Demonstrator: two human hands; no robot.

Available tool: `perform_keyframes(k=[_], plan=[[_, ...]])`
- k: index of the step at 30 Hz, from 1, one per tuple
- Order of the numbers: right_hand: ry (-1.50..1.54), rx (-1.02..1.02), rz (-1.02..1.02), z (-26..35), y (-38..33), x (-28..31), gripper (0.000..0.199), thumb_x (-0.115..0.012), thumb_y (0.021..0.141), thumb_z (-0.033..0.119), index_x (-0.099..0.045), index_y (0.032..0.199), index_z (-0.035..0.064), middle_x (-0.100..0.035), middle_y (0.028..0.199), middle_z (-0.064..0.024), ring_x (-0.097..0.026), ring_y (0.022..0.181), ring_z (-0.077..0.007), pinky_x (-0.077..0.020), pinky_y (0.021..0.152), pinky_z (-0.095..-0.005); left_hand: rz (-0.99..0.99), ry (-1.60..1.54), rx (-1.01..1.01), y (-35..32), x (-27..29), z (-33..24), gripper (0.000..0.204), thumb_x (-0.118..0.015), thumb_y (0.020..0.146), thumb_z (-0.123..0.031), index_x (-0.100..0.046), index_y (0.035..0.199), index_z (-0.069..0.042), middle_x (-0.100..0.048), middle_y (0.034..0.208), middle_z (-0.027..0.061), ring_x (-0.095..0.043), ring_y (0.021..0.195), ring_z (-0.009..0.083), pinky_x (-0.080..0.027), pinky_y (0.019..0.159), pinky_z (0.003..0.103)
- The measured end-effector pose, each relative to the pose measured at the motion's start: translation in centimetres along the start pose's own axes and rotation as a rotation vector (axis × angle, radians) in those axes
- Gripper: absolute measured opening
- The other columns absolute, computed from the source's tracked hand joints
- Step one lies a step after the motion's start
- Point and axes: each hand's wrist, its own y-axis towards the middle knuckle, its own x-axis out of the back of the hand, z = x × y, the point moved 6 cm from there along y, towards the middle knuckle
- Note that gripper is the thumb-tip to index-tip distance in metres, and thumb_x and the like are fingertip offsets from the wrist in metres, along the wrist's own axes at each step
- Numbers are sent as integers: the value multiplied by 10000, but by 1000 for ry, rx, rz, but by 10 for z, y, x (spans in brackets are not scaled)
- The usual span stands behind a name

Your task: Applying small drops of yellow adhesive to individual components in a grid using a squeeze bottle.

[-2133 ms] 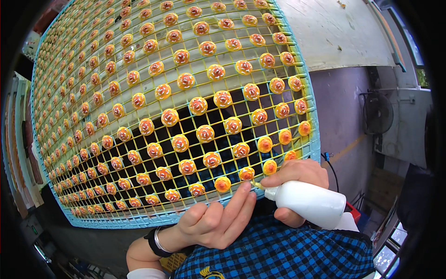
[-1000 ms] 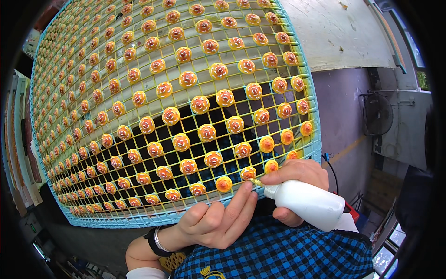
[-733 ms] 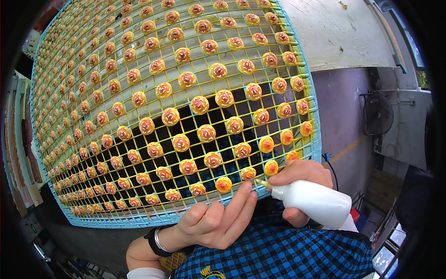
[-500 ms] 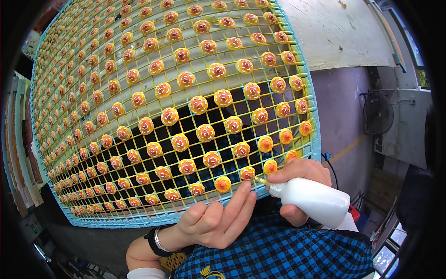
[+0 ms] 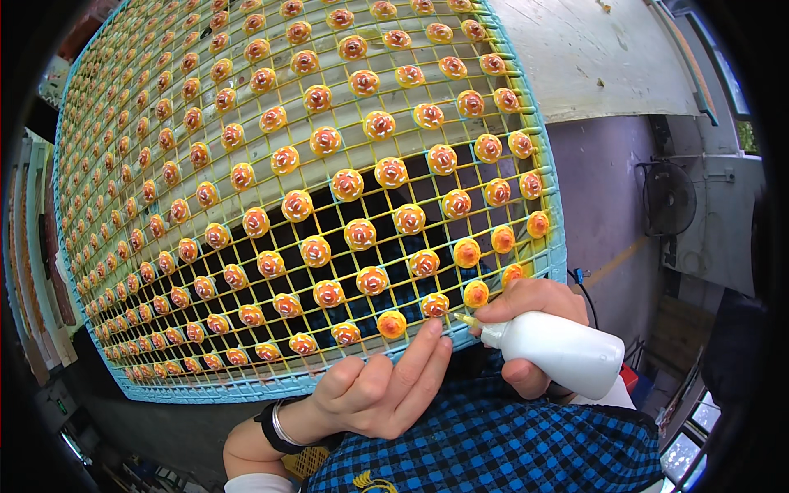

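While, at the near right corner of the wire rack [image 5: 271, 390], the right hand [image 5: 544, 301] clamps a white bottle [image 5: 567, 355] and the left hand [image 5: 380, 400] looks empty, oversqueezing could blot the round piece [image 5: 435, 305] beside the nozzle [image 5: 469, 320].

Gloss above, cloth below

The bottle [image 5: 567, 355] looks like smooth plastic with a soft shine; its tip [image 5: 467, 318] seems slightly see-through. The domes [image 5: 359, 234] are glossy, ridged and flecked, of a material that cannot be told. Wires [image 5: 532, 249] and rim [image 5: 263, 389] look painted, the rim lumpy and uneven. The apron [image 5: 485, 444] is matt checked cloth, the bangle [image 5: 280, 427] shiny metal, the wristband [image 5: 267, 429] dull. The slab [image 5: 600, 66] looks scuffed and flat in finish.
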Motion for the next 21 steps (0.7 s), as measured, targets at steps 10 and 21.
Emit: perform_keyframes(k=[10,21], plan=[[-112,107,49,4,4,-1,403,-662,759,400,-611,842,9,-626,738,-71,-624,591,-216,-493,514,-282,-2,2,-4,1,1,1,187,-525,788,-214,-675,890,-170,-664,977,-75,-335,685,83,-266,647,227],[-34,-66,-17,-2,-2,1,394,-662,753,403,-614,835,20,-616,724,-62,-604,556,-209,-470,498,-281,-1,-2,9,1,1,0,173,-533,786,-222,-674,876,-179,-662,978,-87,-334,687,80,-267,659,225]])
